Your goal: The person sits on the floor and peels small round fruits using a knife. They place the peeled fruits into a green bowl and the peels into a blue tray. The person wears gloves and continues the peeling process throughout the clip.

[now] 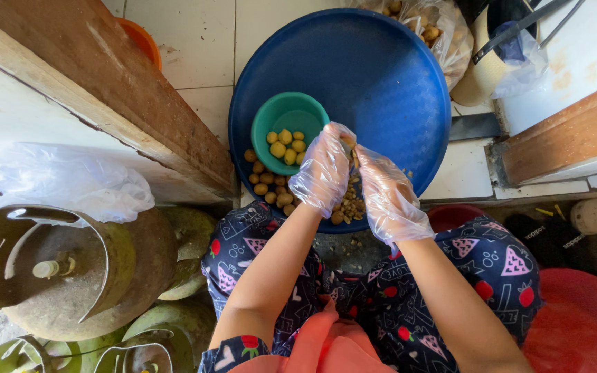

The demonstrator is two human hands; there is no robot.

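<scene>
While my gloved left hand (324,168) and right hand (390,195) pinch one small tuber (347,145) between them above the blue basin's (381,76) near rim, I count few peeled in the green bowl (291,114), more unpeeled (271,185) beside it.

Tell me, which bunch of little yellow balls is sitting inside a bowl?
The bunch in the green bowl on the blue tray. The others lie loose on the tray near the hands.
</scene>
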